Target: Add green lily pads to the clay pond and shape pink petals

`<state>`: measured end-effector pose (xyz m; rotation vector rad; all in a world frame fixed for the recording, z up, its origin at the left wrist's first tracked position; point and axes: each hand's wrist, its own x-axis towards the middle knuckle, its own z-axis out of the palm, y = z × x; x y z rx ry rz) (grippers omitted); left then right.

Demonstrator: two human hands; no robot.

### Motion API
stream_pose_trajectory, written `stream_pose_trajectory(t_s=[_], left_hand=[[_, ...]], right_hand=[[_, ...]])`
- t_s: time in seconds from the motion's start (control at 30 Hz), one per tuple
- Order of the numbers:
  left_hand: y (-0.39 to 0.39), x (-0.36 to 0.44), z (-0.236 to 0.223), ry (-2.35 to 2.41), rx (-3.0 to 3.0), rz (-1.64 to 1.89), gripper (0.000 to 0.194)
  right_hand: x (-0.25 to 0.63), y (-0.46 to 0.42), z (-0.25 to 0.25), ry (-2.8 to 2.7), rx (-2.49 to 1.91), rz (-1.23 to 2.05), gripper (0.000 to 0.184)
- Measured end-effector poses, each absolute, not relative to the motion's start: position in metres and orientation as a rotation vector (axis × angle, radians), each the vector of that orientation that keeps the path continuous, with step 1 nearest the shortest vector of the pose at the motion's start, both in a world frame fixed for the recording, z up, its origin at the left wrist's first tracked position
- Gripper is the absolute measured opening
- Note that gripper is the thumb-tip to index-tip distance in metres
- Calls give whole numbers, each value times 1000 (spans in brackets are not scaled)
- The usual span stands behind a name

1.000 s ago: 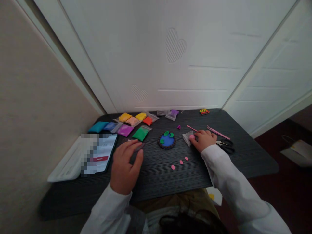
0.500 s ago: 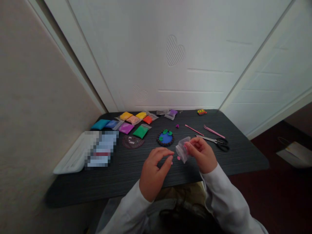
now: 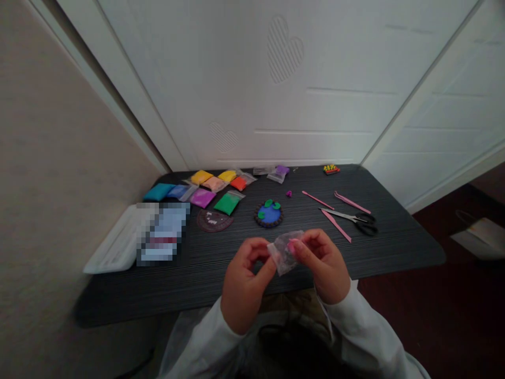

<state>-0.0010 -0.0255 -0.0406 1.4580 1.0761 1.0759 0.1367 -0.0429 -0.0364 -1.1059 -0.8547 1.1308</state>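
Between my two hands is a small clear plastic bag (image 3: 284,255), crumpled and held just above the near part of the table. The thumb and fingers of my left hand (image 3: 246,284) pinch its left edge. My right hand (image 3: 326,267) grips the other side, and a lump of pink clay (image 3: 292,246) shows at its thumb tip; whether the lump is inside the bag I cannot tell. Beyond the bag lies a round blue piece (image 3: 270,214) with a dark beaded rim and green leaf shapes on it.
Bags of coloured clay, among them a green one (image 3: 229,203), lie at the back left near a clear half-round protractor (image 3: 215,220). To the right are black-handled scissors (image 3: 351,217), pink tools (image 3: 337,226) and a small yellow-red piece (image 3: 331,169). A white tray (image 3: 114,242) stands far left.
My left hand has moved right and taken hold of the bag's left edge; before, its fingers were apart and held nothing. The view has shifted slightly, uncovering a pink tool by the scissors.
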Motion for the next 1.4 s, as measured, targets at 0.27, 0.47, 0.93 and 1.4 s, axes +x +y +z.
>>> stream_pose_trajectory(t_s=[0.27,0.47,0.93,1.4], left_hand=[[-22,-12,-44,1138,1762,1130,10],[-16,-13,-38,970,1845,927,24],[-20,-12,-46,923,2016,942,23],[-26,-9,-54,1144,2003,1134,33]], right_hand=[[131,-51,-40,-845,-1006,1189,13],[132,-53,-38,-918,-1034,1166,11],[129,-55,-39,-966,-1100,1169,12],[131,-51,-43,-920,-1129,1202,13]])
